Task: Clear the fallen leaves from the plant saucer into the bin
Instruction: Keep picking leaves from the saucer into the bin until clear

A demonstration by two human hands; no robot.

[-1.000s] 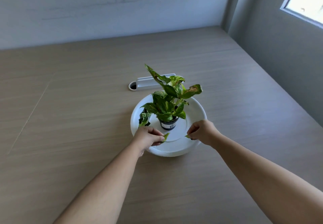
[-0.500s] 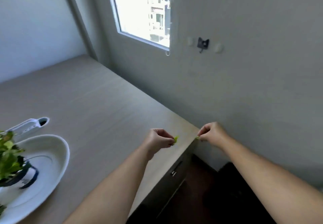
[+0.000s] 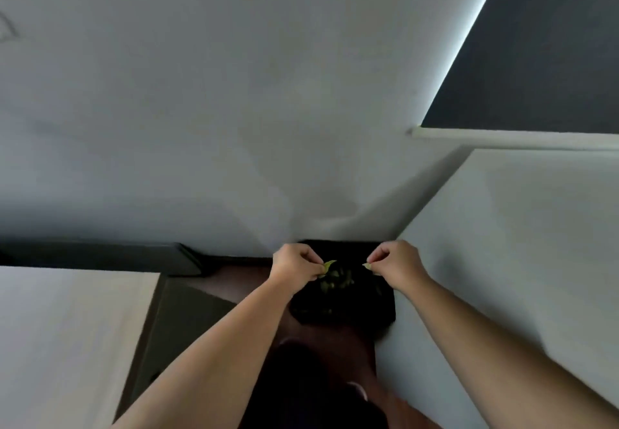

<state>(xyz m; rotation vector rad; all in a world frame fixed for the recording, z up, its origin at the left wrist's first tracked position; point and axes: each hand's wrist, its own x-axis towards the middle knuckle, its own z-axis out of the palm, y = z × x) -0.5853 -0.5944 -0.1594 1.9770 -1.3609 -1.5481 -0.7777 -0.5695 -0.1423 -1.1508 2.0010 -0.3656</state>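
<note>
Held both hands above the black bin [image 3: 375, 314] on the floor, in the corner where the two grey walls met. Pinched a small green leaf [image 3: 329, 264] in the left hand [image 3: 294, 263], grip closed on it between thumb and fingers. Pinched a paler leaf scrap [image 3: 367, 265] in the right hand [image 3: 395, 263], grip likewise closed. Showed more green leaves [image 3: 335, 281] lying inside the bin, below and between the hands. Left the worktop [image 3: 67, 328] edge at lower left, well apart from the bin.
</note>
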